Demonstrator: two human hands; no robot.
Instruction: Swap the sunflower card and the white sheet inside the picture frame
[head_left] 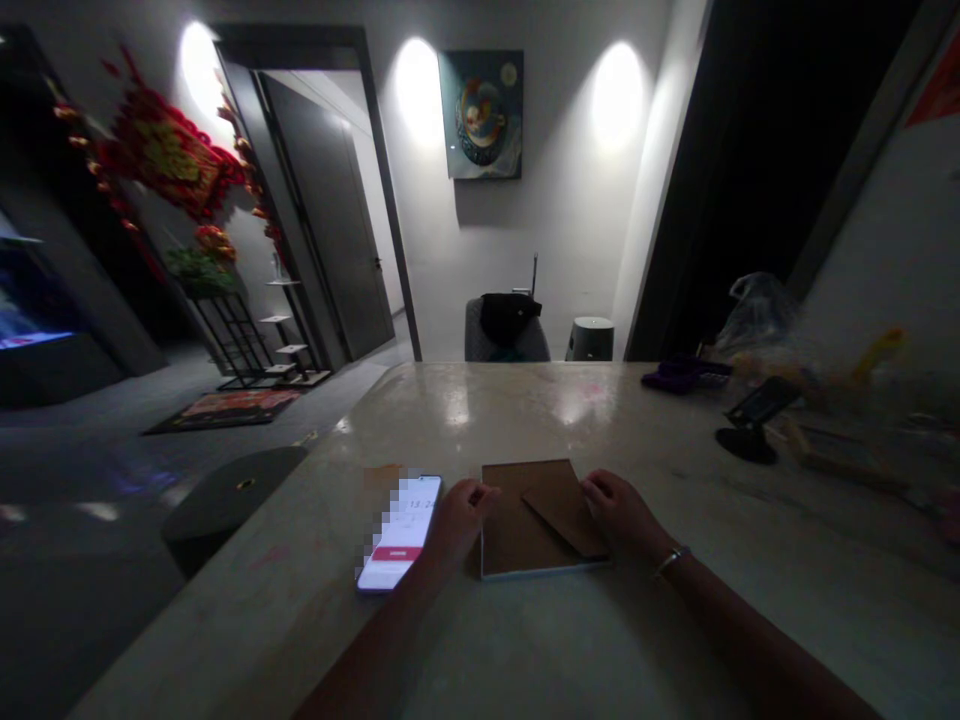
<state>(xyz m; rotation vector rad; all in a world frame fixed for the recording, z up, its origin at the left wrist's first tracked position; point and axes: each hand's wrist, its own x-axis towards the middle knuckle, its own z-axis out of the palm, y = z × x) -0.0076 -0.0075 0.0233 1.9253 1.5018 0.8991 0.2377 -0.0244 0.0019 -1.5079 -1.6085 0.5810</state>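
Taken as the dial's centre, the brown panel [506,535], a flap [574,515] on its face, lay on the worktop [525,645]. The left hand [459,515] was at nine o'clock, fingers curled in at the panel's edge; the right hand [621,502] was at three, fingers likewise bent. Whether either pinched the panel could not be told. Past the left hand, at nine, lay a lit phone [401,520]. Farther out, a black stand [750,442] stood at two o'clock. Beyond the worktop, a chair [473,330] stood at twelve; above it hung a picture [484,115].
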